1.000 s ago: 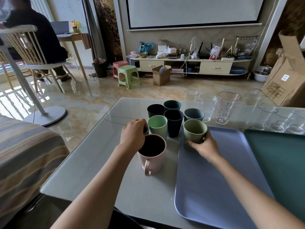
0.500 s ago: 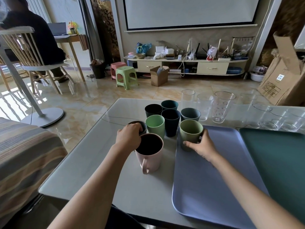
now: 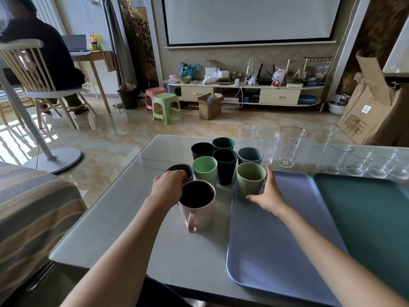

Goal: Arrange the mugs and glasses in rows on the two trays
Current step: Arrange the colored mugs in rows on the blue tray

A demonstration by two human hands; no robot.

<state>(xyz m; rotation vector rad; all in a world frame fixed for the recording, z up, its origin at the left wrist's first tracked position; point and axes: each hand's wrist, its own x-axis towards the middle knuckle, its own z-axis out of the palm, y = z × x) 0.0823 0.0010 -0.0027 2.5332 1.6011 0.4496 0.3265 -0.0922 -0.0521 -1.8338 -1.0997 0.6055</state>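
A cluster of coloured cups stands at the table's far middle. My right hand (image 3: 267, 193) wraps around an olive ribbed cup (image 3: 250, 180) that stands on the far left corner of the lavender tray (image 3: 276, 240). My left hand (image 3: 169, 188) grips the rim of a dark grey cup (image 3: 180, 170), mostly hidden behind it, just beyond a pink mug (image 3: 197, 206) with its handle toward me. A light green cup (image 3: 204, 170) and a tall navy cup (image 3: 224, 166) stand between the two hands. The dark green tray (image 3: 371, 218) lies right of the lavender one. Several clear glasses (image 3: 290, 146) line the far edge.
The grey table (image 3: 137, 229) has a striped sofa (image 3: 28, 213) at its left. A fan stand base (image 3: 55, 158) and a seated person on a wooden chair (image 3: 39, 69) are far left. A cardboard box (image 3: 376, 107) stands at the far right.
My right hand has slid from the near side of the olive cup round to its right side. My left hand stays on the dark grey cup's rim. The view has shifted slightly.
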